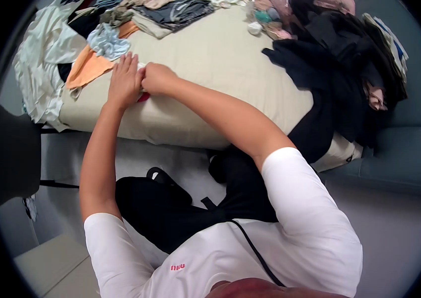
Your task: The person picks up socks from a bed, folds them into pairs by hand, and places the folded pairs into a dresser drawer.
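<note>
Over the near left part of the cream-covered surface, my left hand lies flat with its fingers stretched out. Right beside it, my right hand is closed in a fist, its knuckles against my left thumb. A small red piece, which looks like cloth, shows below the hands, and a bit of white peeks out above them. Most of whatever lies there is hidden. An orange cloth and a crumpled light-blue garment are just beyond my left hand.
White clothing hangs over the left edge. Folded grey garments lie at the back. A dark clothes pile covers the right side, beside clear plastic bags. A dark chair stands left, with a grey-green sofa at right.
</note>
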Motion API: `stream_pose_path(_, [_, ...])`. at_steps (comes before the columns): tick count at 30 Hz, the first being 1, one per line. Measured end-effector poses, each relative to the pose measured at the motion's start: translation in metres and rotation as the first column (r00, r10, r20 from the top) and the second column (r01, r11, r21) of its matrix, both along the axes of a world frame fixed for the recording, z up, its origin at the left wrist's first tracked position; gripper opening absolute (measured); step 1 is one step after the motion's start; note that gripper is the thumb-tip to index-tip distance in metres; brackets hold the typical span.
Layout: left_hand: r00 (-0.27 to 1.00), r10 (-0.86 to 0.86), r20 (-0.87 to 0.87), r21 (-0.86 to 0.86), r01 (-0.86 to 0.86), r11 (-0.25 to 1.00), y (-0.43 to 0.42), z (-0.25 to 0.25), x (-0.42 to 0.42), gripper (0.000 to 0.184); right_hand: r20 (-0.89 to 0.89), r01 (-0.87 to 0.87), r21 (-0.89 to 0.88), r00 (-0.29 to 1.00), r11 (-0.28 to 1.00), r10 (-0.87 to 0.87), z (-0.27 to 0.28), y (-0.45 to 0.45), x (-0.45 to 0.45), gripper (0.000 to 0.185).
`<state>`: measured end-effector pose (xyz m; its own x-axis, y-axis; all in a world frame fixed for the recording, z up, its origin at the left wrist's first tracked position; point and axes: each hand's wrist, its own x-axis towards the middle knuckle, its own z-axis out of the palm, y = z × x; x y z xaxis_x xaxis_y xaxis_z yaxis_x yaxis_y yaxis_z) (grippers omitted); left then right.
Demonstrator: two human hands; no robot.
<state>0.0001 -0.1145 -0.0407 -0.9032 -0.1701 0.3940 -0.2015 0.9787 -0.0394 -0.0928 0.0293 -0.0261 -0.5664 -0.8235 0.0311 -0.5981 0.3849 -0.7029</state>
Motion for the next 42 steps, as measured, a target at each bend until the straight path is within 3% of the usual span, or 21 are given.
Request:
stream_pose_path(4, [1.000,-0.006,0.021,0.033,0.005,0.999,0.003,-0.001,0.003,0.063,-0.002,0.010,-0.117,1.000,0.993,-0.010,-0.012,-0.003,-0.006,0.032])
stream_pose_path(6, [1.000,-0.013,0.021,0.000,0.013,1.000,0.005,0.006,0.006,0.065,-0.014,-0.088,-0.066,0.996,0.994,0.087,-0.003,0.015,-0.016,0.033])
stream_pose_path(8, [0.995,0.027,0.094,0.010,-0.028,1.000,0.007,0.015,0.005,0.067,-0.117,-0.111,-0.177,0.989,0.978,0.092,-0.007,0.038,-0.027,0.041])
stream_pose_path(10, [0.992,0.030,0.120,0.035,-0.034,0.999,0.014,0.030,0.003,0.074,-0.075,-0.108,-0.068,0.992,0.992,0.103,0.009,0.078,-0.054,0.050])
stream_pose_path(12, [0.990,0.061,-0.131,-0.180,-0.084,0.980,0.041,0.058,0.005,0.080,-0.228,0.013,-0.027,0.974,1.000,-0.018,0.010,0.114,-0.093,0.047])
stream_pose_path(14, [0.954,0.037,-0.297,-0.065,-0.059,0.996,0.084,0.070,0.005,0.080,-0.571,0.202,0.168,0.818,0.965,-0.072,0.016,0.142,-0.146,0.039])
stream_pose_path(15, [0.931,0.047,-0.361,0.006,-0.048,0.999,0.109,0.069,0.004,0.078,-0.670,0.330,0.165,0.729,0.930,-0.140,0.015,0.152,-0.173,0.034])
stream_pose_path(16, [0.945,-0.016,-0.327,0.106,0.054,0.993,0.134,0.057,0.004,0.075,-0.759,0.449,0.142,0.621,0.882,-0.194,0.009,0.160,-0.200,0.029])
stream_pose_path(18, [0.948,-0.169,-0.268,0.263,0.241,0.934,0.183,0.031,0.004,0.069,-0.902,0.492,-0.164,0.276,0.855,-0.332,-0.031,0.180,-0.259,0.025])
stream_pose_path(19, [0.935,-0.257,-0.244,0.323,0.328,0.888,0.200,0.025,0.003,0.065,-0.905,0.489,-0.169,0.268,0.856,-0.332,-0.032,0.185,-0.274,0.025])
stream_pose_path(21, [0.931,-0.308,-0.197,0.368,0.362,0.857,0.208,0.017,0.000,0.063,-0.737,0.536,0.049,0.588,0.843,-0.331,-0.035,0.194,-0.290,0.024])
stream_pose_path(25, [0.917,-0.338,-0.211,0.421,0.398,0.815,0.198,0.009,-0.008,0.056,-0.785,0.514,0.202,0.594,0.834,-0.176,0.010,0.193,-0.267,0.024])
stream_pose_path(27, [0.917,-0.257,-0.306,0.413,0.371,0.831,0.190,0.003,-0.015,0.048,-0.448,0.509,-0.102,0.744,0.855,-0.496,0.007,0.179,-0.259,0.026])
stream_pose_path(30, [0.959,-0.109,-0.261,0.632,0.255,0.732,0.190,0.011,-0.018,0.042,-0.279,0.415,-0.245,0.836,0.877,-0.473,-0.004,0.177,-0.244,0.027])
stream_pose_path(31, [0.964,-0.064,-0.257,0.673,0.227,0.704,0.191,0.008,-0.021,0.038,0.004,0.443,-0.312,0.885,0.841,-0.465,-0.005,0.178,-0.236,0.026])
stream_pose_path(32, [0.965,-0.060,-0.254,0.680,0.222,0.699,0.193,0.008,-0.022,0.038,0.003,0.442,-0.303,0.886,0.845,-0.463,-0.006,0.177,-0.227,0.026])
stream_pose_path(34, [0.986,0.024,-0.166,0.840,0.129,0.527,0.194,0.005,-0.023,0.038,-0.060,0.301,-0.207,0.946,0.931,-0.319,-0.006,0.174,-0.206,0.026])
stream_pose_path(36, [0.987,0.040,-0.157,0.846,0.113,0.522,0.193,0.002,-0.024,0.038,-0.068,0.277,-0.230,0.952,0.933,-0.300,-0.009,0.167,-0.185,0.031])
stream_pose_path(38, [0.988,0.054,-0.146,0.850,0.098,0.517,0.191,-0.002,-0.023,0.038,-0.060,0.210,-0.008,0.976,0.978,-0.210,-0.011,0.161,-0.171,0.036])
stream_pose_path(39, [0.989,0.056,-0.137,0.845,0.087,0.528,0.191,0.001,-0.021,0.038,-0.198,0.152,0.216,0.974,0.964,-0.109,0.002,0.159,-0.163,0.041])
stream_pose_path(42, [0.996,0.049,-0.074,0.872,0.041,0.488,0.187,0.005,-0.021,0.039,-0.139,0.137,0.323,0.986,0.936,-0.096,0.011,0.158,-0.144,0.036])
